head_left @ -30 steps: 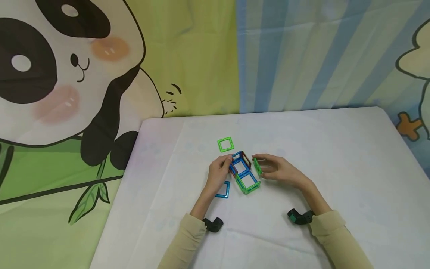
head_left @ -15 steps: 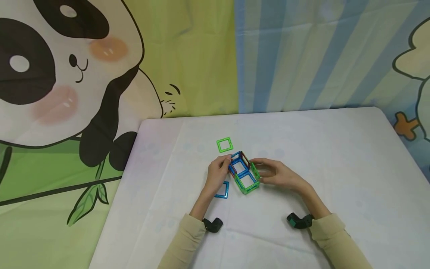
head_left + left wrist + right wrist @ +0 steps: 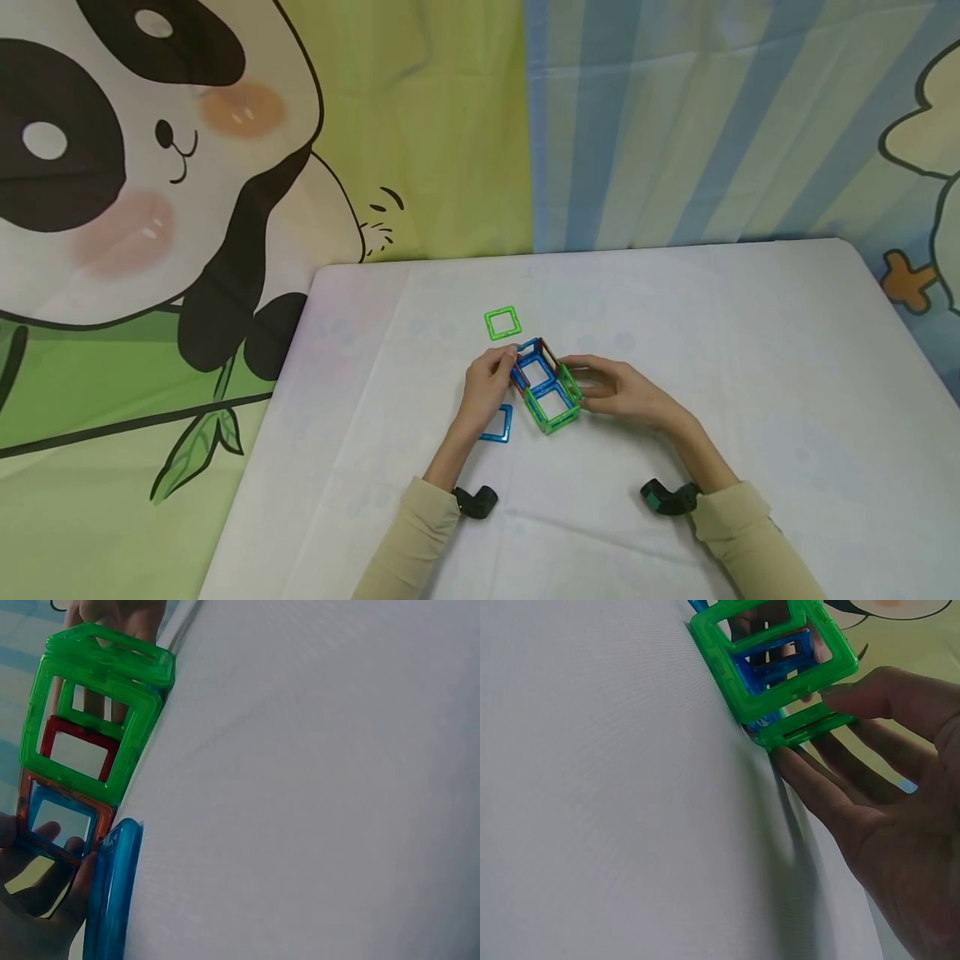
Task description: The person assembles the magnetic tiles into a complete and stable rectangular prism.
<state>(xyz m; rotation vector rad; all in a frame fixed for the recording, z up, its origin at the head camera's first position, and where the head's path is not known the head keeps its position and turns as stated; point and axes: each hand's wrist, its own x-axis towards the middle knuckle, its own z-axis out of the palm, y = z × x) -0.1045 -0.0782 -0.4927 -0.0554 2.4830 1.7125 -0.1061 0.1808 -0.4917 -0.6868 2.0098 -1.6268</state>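
Hollow square magnetic tiles form an open-topped structure (image 3: 545, 388) of two joined blocks, with blue bases and walls in blue, green and reddish-brown. My left hand (image 3: 485, 387) pinches its far left wall; in the left wrist view those fingers lie around an orange-brown tile (image 3: 102, 817) and a blue one. My right hand (image 3: 626, 390) holds a green magnetic tile (image 3: 802, 727) by its edges, thumb at one corner and a fingertip at another. That tile stands upright along the right side of the near block, meeting the green front tile (image 3: 142, 724).
A loose green tile (image 3: 506, 336) lies flat beyond the structure. Just right of my left wrist lies a loose blue tile (image 3: 507, 423), partly covered by that hand. The white-covered table (image 3: 750, 350) reaches back to a printed curtain (image 3: 450, 125).
My right hand has moved left, bringing the green tile from beside the structure up against its right side. The left hand has kept its grip in place.
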